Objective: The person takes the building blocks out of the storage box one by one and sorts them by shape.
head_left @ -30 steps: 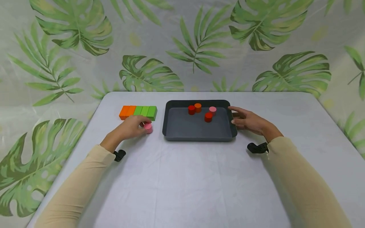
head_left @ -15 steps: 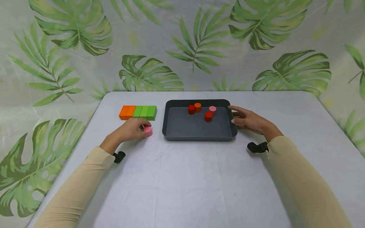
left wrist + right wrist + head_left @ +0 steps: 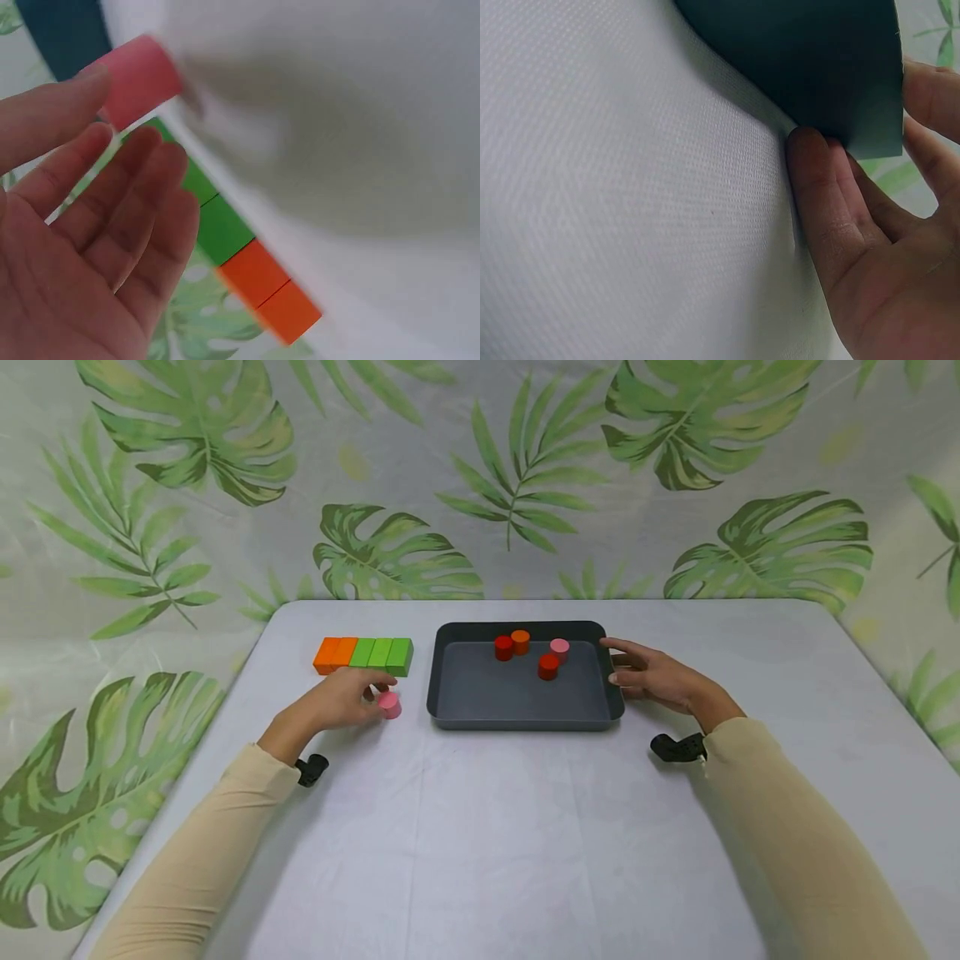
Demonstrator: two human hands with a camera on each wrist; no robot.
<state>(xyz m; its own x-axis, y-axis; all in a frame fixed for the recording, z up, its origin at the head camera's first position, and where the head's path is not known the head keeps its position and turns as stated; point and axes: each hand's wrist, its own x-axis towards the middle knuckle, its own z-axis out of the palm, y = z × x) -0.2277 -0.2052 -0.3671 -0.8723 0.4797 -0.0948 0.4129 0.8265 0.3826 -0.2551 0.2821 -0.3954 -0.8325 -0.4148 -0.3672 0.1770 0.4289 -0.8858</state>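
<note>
A pink cylinder block (image 3: 389,705) is on the white table, left of a dark grey baking tray (image 3: 525,725). My left hand (image 3: 341,697) is beside it, thumb touching its near side. Its index finger reaches over the far side, apart from the block in the head view. In the left wrist view the pink cylinder (image 3: 142,82) is by the thumb tip, other fingers relaxed. My right hand (image 3: 660,681) rests against the tray's right side, fingers loosely spread at the rim. In the right wrist view its thumb (image 3: 814,180) touches the tray's corner (image 3: 825,75).
Inside the tray stand red cylinders (image 3: 504,648), an orange cylinder (image 3: 520,642) and another pink cylinder (image 3: 559,649). Behind my left hand lies a row of orange blocks (image 3: 335,653) and green blocks (image 3: 381,653). A leaf-patterned cloth (image 3: 517,552) hangs behind the table (image 3: 487,843).
The pink cylinder came slightly toward me at first. Since then my left fingers have loosened and drawn slightly away from it. The right hand and tray have stayed put.
</note>
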